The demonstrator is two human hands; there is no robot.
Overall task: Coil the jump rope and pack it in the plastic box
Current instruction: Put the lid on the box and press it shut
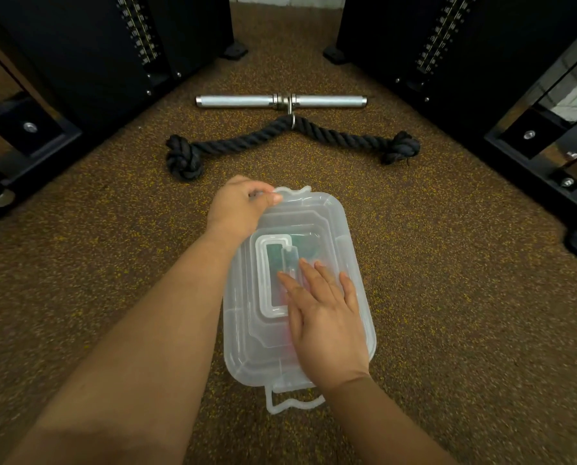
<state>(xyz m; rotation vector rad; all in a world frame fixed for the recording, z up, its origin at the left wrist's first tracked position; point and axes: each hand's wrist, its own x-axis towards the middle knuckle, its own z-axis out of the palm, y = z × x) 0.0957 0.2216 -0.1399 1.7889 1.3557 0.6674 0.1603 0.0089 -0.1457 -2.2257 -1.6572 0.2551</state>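
Closing step: your right hand (pixel 324 317) lay flat on the lid (pixel 317 216); left hand (pixel 238 204) pinched the far latch (pixel 292 191). Rope probably inside. Next: snap latches.

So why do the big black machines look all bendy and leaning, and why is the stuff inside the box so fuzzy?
In the head view, the wide-angle lens bends the edges, so the black machines splay outward. The plastic box has a cloudy lid, which leaves only green and red smudges showing through. The left hand pinching the far latch looks slightly soft; the right hand lies flat on the lid.
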